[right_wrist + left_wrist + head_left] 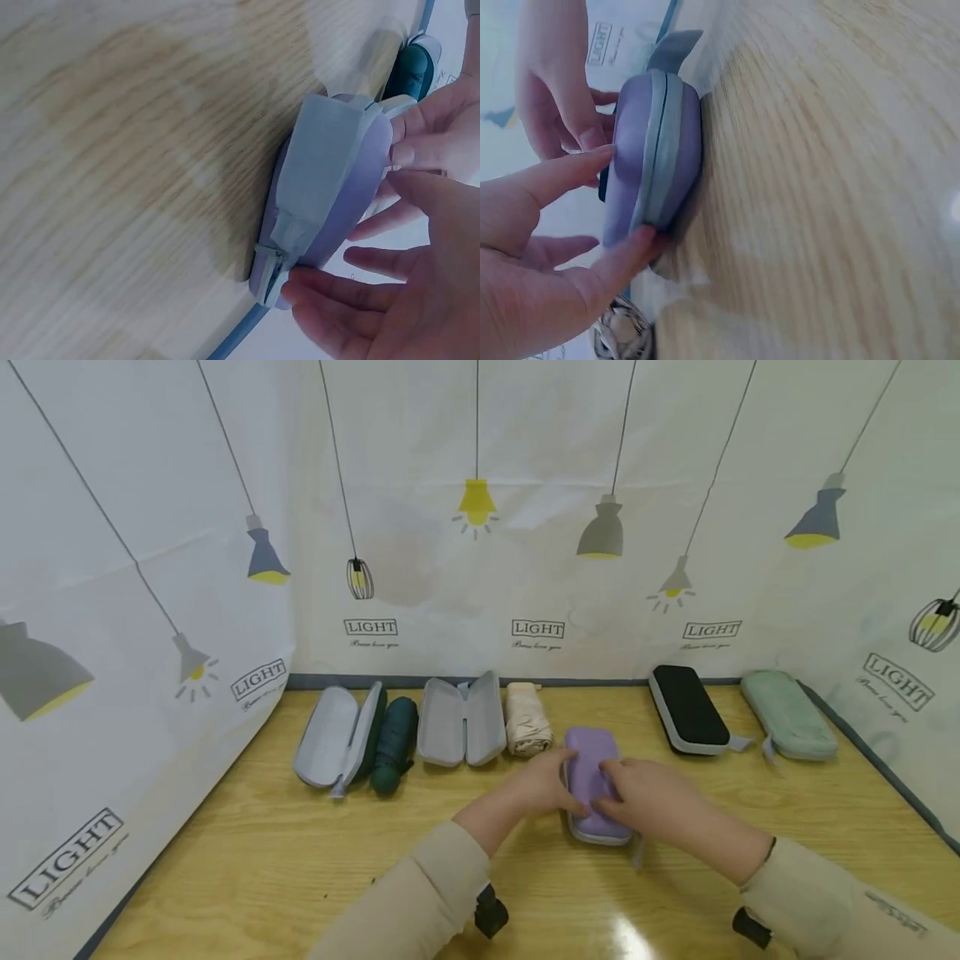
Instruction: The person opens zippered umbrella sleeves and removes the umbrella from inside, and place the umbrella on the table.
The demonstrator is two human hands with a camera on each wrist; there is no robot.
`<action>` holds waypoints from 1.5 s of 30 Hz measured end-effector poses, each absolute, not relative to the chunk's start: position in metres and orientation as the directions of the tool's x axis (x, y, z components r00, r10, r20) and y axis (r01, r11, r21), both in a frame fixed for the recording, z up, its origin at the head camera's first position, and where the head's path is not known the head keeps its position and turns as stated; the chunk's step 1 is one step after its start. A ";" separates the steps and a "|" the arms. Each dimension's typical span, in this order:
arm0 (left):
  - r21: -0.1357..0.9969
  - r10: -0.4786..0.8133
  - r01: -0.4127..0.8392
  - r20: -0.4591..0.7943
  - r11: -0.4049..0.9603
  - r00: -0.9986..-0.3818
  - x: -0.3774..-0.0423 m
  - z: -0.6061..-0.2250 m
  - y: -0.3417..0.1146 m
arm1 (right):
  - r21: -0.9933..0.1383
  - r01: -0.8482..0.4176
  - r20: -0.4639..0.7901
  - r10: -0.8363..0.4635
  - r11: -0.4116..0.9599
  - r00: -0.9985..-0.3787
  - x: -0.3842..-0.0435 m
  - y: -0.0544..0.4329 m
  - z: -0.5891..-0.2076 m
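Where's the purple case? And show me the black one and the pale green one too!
Purple case (588,777): head view, on its lid, between the hands.
Black case (688,706): head view, middle of its black top.
Pale green case (791,712): head view, middle of its top.

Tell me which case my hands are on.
The purple case: your left hand and right hand touch it. The black case, mint case, open green case and open grey case lie untouched.
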State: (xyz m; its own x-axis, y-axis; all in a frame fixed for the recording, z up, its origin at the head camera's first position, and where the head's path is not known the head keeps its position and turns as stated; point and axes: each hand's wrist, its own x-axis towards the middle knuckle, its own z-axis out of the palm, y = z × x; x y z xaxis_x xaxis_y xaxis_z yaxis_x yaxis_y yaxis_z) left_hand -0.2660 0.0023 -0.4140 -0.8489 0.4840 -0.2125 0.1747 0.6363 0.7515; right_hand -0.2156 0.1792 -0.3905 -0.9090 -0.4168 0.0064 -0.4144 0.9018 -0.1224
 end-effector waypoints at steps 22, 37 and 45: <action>0.899 0.452 -0.354 -0.437 0.258 -0.778 -0.284 -0.438 -0.012 | 0.178 -0.484 -0.006 -0.491 0.857 -0.871 -0.219 0.156 -0.401; 0.892 0.500 -0.381 -0.453 0.246 -0.739 -0.285 -0.438 -0.016 | 0.147 -0.520 -0.018 -0.523 0.841 -0.852 -0.218 0.158 -0.398; 0.898 0.528 -0.369 -0.439 0.240 -0.727 -0.283 -0.437 -0.018 | 0.099 -0.529 -0.018 -0.530 0.843 -0.848 -0.214 0.160 -0.393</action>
State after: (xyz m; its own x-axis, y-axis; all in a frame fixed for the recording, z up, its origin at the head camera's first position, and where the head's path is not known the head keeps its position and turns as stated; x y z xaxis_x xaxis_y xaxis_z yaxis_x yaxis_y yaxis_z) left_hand -0.2833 -0.0185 -0.4370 -0.7266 0.5282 -0.4394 -0.3689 0.2397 0.8980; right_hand -0.2145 0.1597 -0.3931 -0.8477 -0.5303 -0.0177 -0.5292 0.8427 0.0992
